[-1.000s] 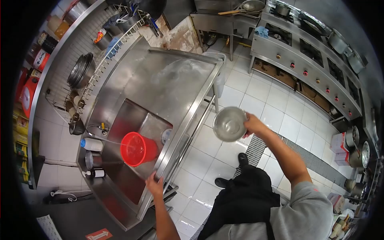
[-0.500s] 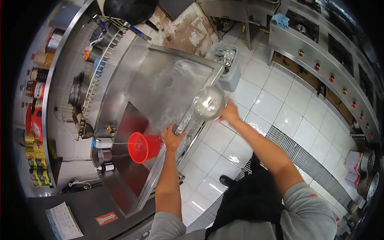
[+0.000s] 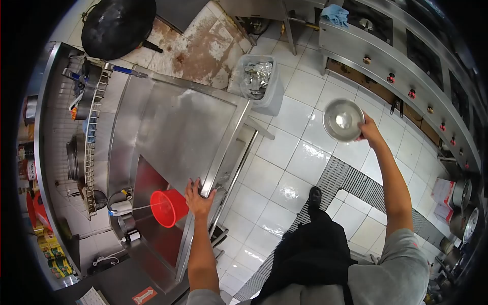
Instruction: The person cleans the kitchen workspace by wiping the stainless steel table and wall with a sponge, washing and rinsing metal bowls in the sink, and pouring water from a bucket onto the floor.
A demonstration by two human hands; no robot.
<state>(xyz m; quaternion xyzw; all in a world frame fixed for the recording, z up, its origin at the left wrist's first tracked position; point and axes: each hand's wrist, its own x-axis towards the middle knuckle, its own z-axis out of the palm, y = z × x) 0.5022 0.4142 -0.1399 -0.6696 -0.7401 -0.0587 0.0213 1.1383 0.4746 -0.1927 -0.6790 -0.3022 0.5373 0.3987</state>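
Note:
A round metal bowl point(image 3: 343, 120) is out over the tiled floor on the right, gripped by its rim in my right hand point(image 3: 371, 132). No water shows in the bowl. My left hand point(image 3: 199, 199) lies with fingers apart on the front edge of the steel counter point(image 3: 178, 127), holding nothing. Just left of those fingers, a red bucket point(image 3: 168, 207) stands in the sink point(image 3: 165, 244). A thin stream of water runs into the bucket from the tap side.
Beyond the counter stands a grey bin point(image 3: 272, 99) with crumpled foil. A black wok point(image 3: 118, 28) is at the upper left, near a wire rack point(image 3: 94, 137) of utensils. Stoves point(image 3: 366, 53) line the upper right. A floor grate point(image 3: 351, 178) crosses the wet tiles.
My right hand has swung the bowl rightward, away from the counter. Splashed water on the counter has mostly gone. My left hand remains at the edge by the bucket; the view has shifted.

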